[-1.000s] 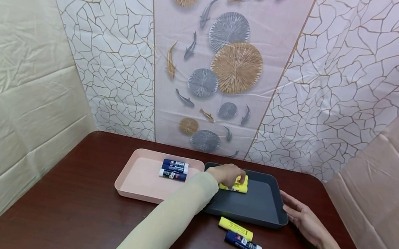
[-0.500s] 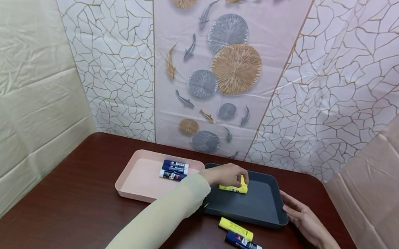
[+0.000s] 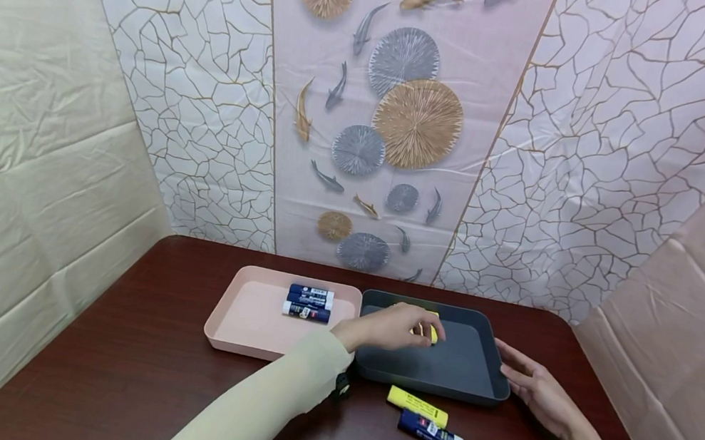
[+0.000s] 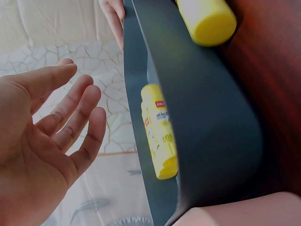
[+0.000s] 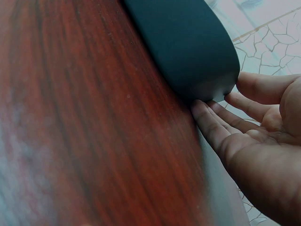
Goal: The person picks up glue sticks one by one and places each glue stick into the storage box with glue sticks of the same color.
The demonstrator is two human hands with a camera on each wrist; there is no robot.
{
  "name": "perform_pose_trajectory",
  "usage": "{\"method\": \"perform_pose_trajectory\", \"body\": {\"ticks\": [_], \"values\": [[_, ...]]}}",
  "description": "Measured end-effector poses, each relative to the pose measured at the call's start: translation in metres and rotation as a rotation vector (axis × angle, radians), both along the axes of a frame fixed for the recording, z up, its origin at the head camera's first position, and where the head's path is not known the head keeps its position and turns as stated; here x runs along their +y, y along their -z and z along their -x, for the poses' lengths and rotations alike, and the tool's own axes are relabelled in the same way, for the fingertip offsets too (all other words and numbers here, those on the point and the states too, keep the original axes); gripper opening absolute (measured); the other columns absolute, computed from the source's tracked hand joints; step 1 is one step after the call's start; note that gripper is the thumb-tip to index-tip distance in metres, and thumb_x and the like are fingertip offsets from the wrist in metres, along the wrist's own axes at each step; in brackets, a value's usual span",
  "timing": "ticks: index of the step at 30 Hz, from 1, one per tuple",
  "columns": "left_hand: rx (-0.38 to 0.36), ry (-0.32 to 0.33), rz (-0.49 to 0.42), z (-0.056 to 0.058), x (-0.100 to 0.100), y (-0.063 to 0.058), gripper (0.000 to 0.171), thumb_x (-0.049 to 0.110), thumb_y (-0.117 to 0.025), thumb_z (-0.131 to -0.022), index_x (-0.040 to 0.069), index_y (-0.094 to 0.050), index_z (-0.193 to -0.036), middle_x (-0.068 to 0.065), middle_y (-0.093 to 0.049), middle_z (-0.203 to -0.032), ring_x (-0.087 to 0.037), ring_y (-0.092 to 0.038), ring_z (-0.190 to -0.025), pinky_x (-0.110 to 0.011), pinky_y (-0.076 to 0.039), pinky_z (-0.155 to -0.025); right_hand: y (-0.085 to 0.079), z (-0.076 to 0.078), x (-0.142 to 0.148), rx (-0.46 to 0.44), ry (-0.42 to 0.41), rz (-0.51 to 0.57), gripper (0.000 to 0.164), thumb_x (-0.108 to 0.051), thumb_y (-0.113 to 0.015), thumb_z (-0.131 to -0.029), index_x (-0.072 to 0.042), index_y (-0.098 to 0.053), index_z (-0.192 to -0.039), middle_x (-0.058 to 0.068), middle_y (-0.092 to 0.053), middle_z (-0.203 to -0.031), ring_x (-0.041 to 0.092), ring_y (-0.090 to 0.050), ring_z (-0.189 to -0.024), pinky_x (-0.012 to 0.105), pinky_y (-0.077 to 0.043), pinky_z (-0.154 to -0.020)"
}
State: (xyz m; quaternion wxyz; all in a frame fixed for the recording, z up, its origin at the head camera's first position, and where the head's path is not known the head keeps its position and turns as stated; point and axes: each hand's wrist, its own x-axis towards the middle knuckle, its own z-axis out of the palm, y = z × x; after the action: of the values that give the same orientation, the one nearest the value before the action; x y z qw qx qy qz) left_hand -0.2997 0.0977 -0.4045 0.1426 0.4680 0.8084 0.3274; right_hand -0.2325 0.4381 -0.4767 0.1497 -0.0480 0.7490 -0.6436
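Observation:
My left hand (image 3: 394,327) hovers over the dark grey tray (image 3: 463,364), fingers loosely bent and holding nothing. In the left wrist view, yellow glue sticks (image 4: 159,134) lie side by side inside that tray, apart from the fingers; in the head view the hand partly covers them. My right hand (image 3: 539,392) touches the tray's right end. The right wrist view has its fairly straight fingers (image 5: 214,125) at the tray's lower corner and the thumb against its side. In front of the tray, a yellow glue stick (image 3: 417,406) and a blue glue stick (image 3: 431,433) lie on the table.
A pink tray (image 3: 245,320) stands directly left of the dark one, with several blue glue sticks (image 3: 307,313) in it. The dark red wooden table (image 3: 117,367) meets patterned cloth (image 3: 354,206) at the back, with plain cloth at both sides.
My left hand has drawn back toward the front left, off the yellow glue sticks in the dark tray. The right hand stays at the tray's end.

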Motion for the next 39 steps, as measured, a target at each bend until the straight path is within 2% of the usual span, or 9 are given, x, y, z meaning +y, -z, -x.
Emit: {"method": "perform_pose_trajectory", "body": {"ticks": [7,12,17,24,28,32,39], "values": [[-0.025,0.025,-0.073,-0.018,-0.01,0.001,0.023,0.009,-0.06,-0.106,0.016,-0.07,-0.126,0.0,-0.069,-0.111,-0.001,-0.062,-0.096,-0.017,-0.051,-0.083,-0.001,0.0,0.0,-0.015,0.01,-0.006,0.071,-0.022,-0.05,-0.112,-0.006,-0.01,-0.167,0.025,-0.006,-0.171,-0.006,-0.056,-0.125,0.02,-0.049,-0.1],[-0.017,0.049,-0.081,-0.027,-0.015,0.003,0.023,0.01,-0.06,-0.107,0.016,-0.069,-0.127,0.001,-0.068,-0.112,0.002,-0.061,-0.097,-0.015,-0.05,-0.088,0.0,0.0,0.0,-0.018,0.014,-0.002,0.07,-0.022,-0.05,-0.112,-0.006,-0.01,-0.167,0.024,-0.006,-0.171,-0.005,-0.055,-0.125,0.021,-0.049,-0.1],[-0.009,0.052,-0.091,-0.037,-0.018,0.006,0.023,0.011,-0.06,-0.107,0.016,-0.07,-0.127,0.007,-0.067,-0.108,0.004,-0.061,-0.096,-0.015,-0.05,-0.087,0.001,0.0,-0.001,-0.018,0.022,-0.004,0.071,-0.023,-0.051,-0.111,-0.006,-0.01,-0.167,0.024,-0.005,-0.171,-0.006,-0.055,-0.124,0.02,-0.049,-0.099],[-0.02,0.085,-0.112,-0.051,-0.025,0.012,0.023,0.011,-0.059,-0.107,0.014,-0.069,-0.128,0.001,-0.068,-0.113,0.004,-0.059,-0.096,-0.014,-0.05,-0.087,0.0,0.0,-0.001,-0.026,0.018,-0.011,0.072,-0.024,-0.051,-0.111,-0.006,-0.01,-0.167,0.023,-0.005,-0.171,-0.008,-0.054,-0.124,0.019,-0.049,-0.099],[-0.027,0.083,-0.113,-0.058,-0.03,0.016,0.023,0.012,-0.059,-0.107,0.015,-0.069,-0.128,0.004,-0.067,-0.112,0.005,-0.059,-0.096,-0.014,-0.05,-0.087,0.0,0.0,-0.001,-0.022,0.016,-0.004,0.071,-0.023,-0.051,-0.111,-0.006,-0.01,-0.167,0.022,-0.006,-0.171,-0.008,-0.054,-0.125,0.019,-0.048,-0.099],[0.004,0.062,-0.119,-0.065,-0.032,0.02,0.023,0.012,-0.06,-0.107,0.018,-0.069,-0.127,0.009,-0.065,-0.109,0.006,-0.058,-0.097,-0.014,-0.049,-0.086,0.0,0.001,-0.001,-0.023,0.017,-0.004,0.071,-0.023,-0.051,-0.111,-0.006,-0.01,-0.167,0.023,-0.006,-0.171,-0.008,-0.054,-0.125,0.019,-0.049,-0.099],[0.022,0.043,-0.113,-0.08,-0.028,0.028,0.025,0.013,-0.059,-0.107,0.02,-0.069,-0.129,0.009,-0.066,-0.12,0.006,-0.058,-0.103,-0.016,-0.048,-0.091,-0.001,0.0,-0.001,-0.033,0.037,-0.014,0.072,-0.024,-0.052,-0.111,-0.007,-0.01,-0.167,0.023,-0.007,-0.171,-0.009,-0.055,-0.122,0.02,-0.049,-0.098]]}}
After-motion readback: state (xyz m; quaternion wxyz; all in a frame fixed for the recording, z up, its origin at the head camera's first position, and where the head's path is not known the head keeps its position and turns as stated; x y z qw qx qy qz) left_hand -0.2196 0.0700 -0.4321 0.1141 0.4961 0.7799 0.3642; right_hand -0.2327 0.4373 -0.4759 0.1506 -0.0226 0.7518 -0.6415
